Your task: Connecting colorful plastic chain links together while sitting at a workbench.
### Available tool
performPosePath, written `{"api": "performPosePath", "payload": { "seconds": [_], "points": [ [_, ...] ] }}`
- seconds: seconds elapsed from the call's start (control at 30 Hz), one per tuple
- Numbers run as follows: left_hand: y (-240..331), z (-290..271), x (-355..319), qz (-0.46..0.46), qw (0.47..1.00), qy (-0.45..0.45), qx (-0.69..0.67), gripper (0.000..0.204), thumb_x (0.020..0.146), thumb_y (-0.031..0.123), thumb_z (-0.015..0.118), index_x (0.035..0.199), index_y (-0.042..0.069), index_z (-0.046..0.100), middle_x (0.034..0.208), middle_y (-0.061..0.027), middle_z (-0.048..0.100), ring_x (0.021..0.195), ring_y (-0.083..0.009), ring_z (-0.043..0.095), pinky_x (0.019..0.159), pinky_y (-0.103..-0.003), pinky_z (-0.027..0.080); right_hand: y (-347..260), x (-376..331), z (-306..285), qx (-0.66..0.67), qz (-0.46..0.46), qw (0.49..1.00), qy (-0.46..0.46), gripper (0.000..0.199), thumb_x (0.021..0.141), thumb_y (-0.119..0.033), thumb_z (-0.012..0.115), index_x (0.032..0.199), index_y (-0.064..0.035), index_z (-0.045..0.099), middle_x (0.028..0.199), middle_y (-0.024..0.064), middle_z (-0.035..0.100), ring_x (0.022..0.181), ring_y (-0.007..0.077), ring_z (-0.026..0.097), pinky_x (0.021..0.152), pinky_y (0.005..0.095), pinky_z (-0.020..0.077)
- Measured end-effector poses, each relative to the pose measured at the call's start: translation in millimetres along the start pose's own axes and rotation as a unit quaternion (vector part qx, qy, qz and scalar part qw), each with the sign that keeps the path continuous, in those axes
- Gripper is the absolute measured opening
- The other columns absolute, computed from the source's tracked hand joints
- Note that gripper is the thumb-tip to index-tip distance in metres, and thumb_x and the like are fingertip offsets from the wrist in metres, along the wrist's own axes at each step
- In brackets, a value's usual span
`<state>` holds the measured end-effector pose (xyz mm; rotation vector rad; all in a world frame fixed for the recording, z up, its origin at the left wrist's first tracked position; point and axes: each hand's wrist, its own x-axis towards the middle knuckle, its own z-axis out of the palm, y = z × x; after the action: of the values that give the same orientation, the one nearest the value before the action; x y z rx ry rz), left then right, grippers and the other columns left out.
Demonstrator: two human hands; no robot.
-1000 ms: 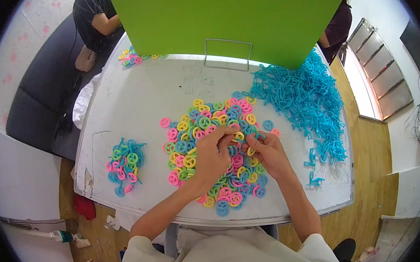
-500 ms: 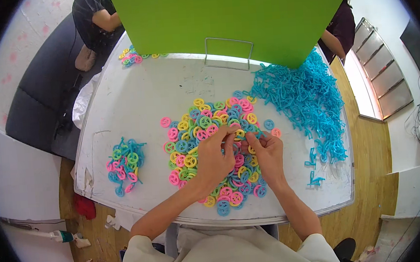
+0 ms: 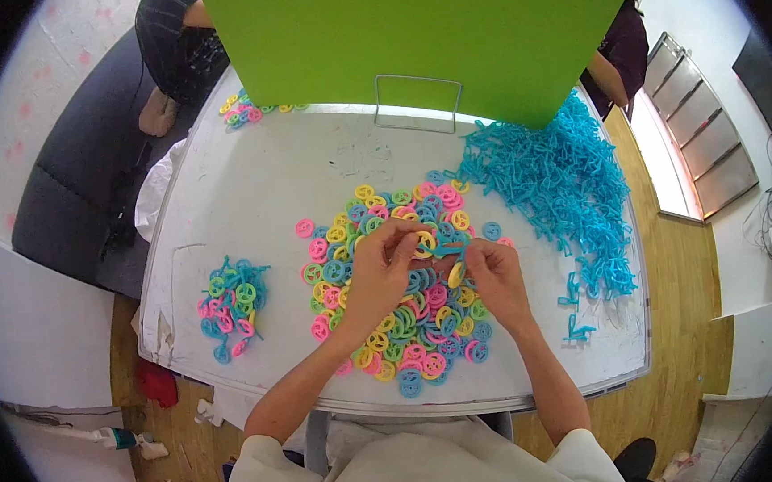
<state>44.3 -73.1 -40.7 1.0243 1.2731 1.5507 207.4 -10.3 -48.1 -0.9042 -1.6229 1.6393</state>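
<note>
My left hand is closed, pinching a yellow spoked plastic wheel between thumb and fingers. A bright blue plastic piece reaches from that wheel toward my right hand. The right fingers are closed too, at the far end of the blue piece, and a second yellow wheel hangs edge-on at their tips. Whether this second wheel sits on the blue piece cannot be seen. Under both hands spreads a pile of small wheels in pink, yellow, green and blue.
At the right lies a big heap of blue plastic pieces. Blue pieces with wheels form a small cluster at the left. A green panel with a wire handle stands across the white table's far side. Two people sit beyond.
My hands have drawn slightly apart and the left has turned, bringing the yellow wheel and the blue piece into clearer view. The person at far left has shifted an arm.
</note>
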Motion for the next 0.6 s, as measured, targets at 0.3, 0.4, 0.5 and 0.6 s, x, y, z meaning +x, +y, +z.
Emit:
{"api": "performPosePath", "payload": {
  "seconds": [0.3, 0.4, 0.5, 0.6],
  "points": [
    [24.5, -23.8, -13.2, -0.007, 0.998, 0.044, 0.041, 0.021, 0.096, 0.009, 0.048, 0.109, -0.004, 0.059, 0.102, -0.0092, 0.062, 0.083, -0.0152, 0.064, 0.077, -0.028, 0.057, -7.9, 6.3, -23.3, 0.013, -0.028, 1.0, -0.006, 0.021, 0.088, -0.011, 0.064, 0.104, 0.0027, 0.065, 0.09, 0.0086, 0.069, 0.081, 0.0137, 0.065, 0.075, 0.0267, 0.0531],
    [38.9, -44.6, -30.2, 0.028, 0.987, 0.114, 0.108, 0.02, 0.095, 0.009, 0.051, 0.107, -0.003, 0.061, 0.1, -0.008, 0.063, 0.083, -0.0133, 0.063, 0.071, -0.026, 0.055, 0.4, 10.7, -59.3, -0.129, -0.082, 0.984, 0.095, 0.025, 0.084, -0.011, 0.068, 0.105, 0.0013, 0.065, 0.091, 0.0088, 0.069, 0.082, 0.0155, 0.065, 0.075, 0.0283, 0.0522],
    [46.3, -95.7, -66.5, 0.064, 0.922, 0.284, 0.254, 0.02, 0.096, 0.01, 0.049, 0.106, -0.002, 0.062, 0.098, -0.0068, 0.064, 0.084, -0.0112, 0.059, 0.072, -0.024, 0.049, 19.3, 15.9, -94.4, -0.341, -0.102, 0.905, 0.234, 0.029, 0.076, -0.009, 0.073, 0.104, -0.0021, 0.066, 0.093, 0.0102, 0.068, 0.085, 0.0204, 0.064, 0.076, 0.0316, 0.0508],
    [43.6, -151.7, -93.1, 0.106, 0.836, 0.374, 0.388, 0.024, 0.096, 0.014, 0.048, 0.108, -0.001, 0.062, 0.094, -0.006, 0.063, 0.084, -0.0141, 0.056, 0.076, -0.026, 0.044, 26.0, 14.9, -108.6, -0.442, -0.071, 0.849, 0.283, 0.031, 0.07, -0.007, 0.075, 0.1, -0.0053, 0.067, 0.093, 0.0114, 0.065, 0.086, 0.0259, 0.062, 0.077, 0.0351, 0.0495]
  ]
}}
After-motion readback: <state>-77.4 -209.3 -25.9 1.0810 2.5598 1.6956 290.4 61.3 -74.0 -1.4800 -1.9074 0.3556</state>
